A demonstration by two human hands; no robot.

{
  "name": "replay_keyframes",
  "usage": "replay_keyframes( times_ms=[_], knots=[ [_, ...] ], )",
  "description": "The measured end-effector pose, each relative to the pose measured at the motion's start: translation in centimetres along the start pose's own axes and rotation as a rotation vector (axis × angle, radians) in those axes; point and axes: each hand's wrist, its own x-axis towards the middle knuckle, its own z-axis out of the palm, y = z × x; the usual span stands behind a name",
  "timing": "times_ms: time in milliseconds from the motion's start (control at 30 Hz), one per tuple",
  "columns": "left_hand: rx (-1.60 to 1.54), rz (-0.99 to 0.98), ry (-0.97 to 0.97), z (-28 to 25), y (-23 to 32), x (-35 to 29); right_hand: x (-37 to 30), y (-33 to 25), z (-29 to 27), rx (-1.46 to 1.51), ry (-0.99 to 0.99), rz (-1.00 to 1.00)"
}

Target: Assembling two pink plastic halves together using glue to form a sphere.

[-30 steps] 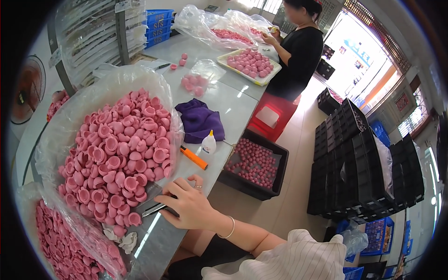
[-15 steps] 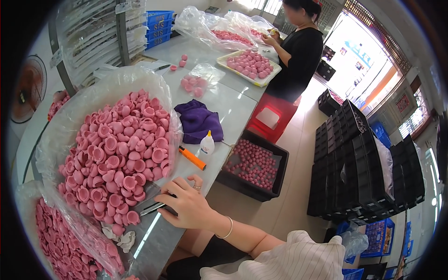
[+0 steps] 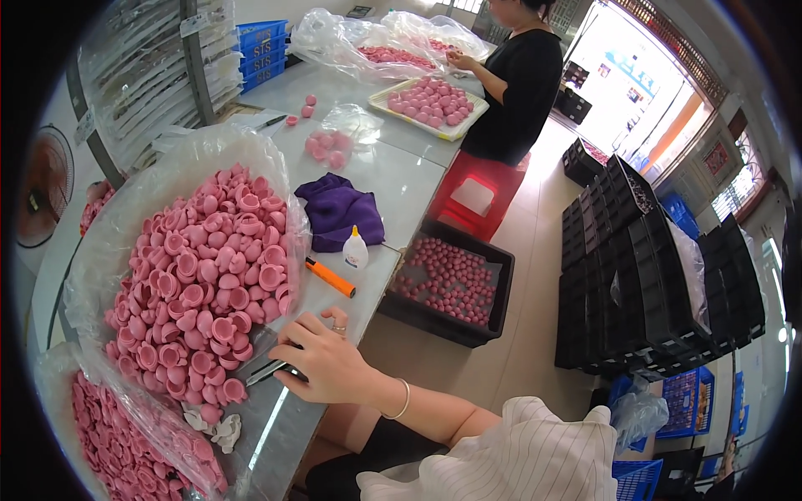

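Head view: right hand is reaching in from the lower right, closing its fingers around a slim silver-and-black tool. Tool is pointing left, its tip sitting just beside the bottom edge of the pile, left of and below the frame's centre. Can't tell the exact tool type; the hand is covering part of it. Left hand is out of frame, so can't tell its state.

Pile is made of hollow pink half-round shells, filling a large clear plastic bag, left of centre. Second lot of pink pieces is lying bagged at lower left. Crumpled white paper is lying below the pile, on the grey tabletop.

Above the hand, near centre: orange stick with a dark end is lying next to a small white bottle with a yellow tip, which is standing upright. Purple cloth is lying bunched just above.

Upper centre: pale yellow tray is holding pink balls; a co-worker in a black top is standing beside it. Black bin of pink balls is sitting on the floor, right of the table.
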Motion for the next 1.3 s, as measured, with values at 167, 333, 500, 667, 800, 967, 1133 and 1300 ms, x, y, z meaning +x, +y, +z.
replay_keyframes(
  times_ms=[167, 333, 500, 667, 800, 967, 1133, 1300],
  knots=[
    [-0.517, 0.359, 0.255, 3.2, -4.2, 2.6, 0.1, 0.0, -0.1, 0.016, 0.016, -0.009],
    [-1.099, 0.489, 0.461, 2.6, -3.6, 2.8, 0.2, -0.2, 0.2, 0.034, 0.0, -0.019],
    [0.091, 0.056, 0.155, 0.8, 1.8, 2.8, 0.1, -0.1, 0.0, 0.025, 0.003, -0.017],
    [0.178, -0.021, -0.058, -1.0, 0.5, 2.4, 0.1, -0.2, 0.1, 0.031, 0.012, -0.009],
    [0.18, -0.068, -0.187, -1.1, 1.2, 3.0, 0.1, 0.0, 0.1, 0.016, 0.01, -0.01],
    [0.092, 0.024, -0.136, -0.5, 0.0, 3.1, 0.2, -0.1, 0.1, 0.019, 0.002, -0.019],
    [0.095, 0.013, -0.174, 0.0, 0.1, 3.1, 0.0, -0.1, -0.2, -0.002, -0.004, -0.004],
    [0.318, 0.222, -0.133, 0.3, 0.3, 3.6, 0.1, -0.2, 0.2, 0.019, -0.013, -0.011]
  ],
)
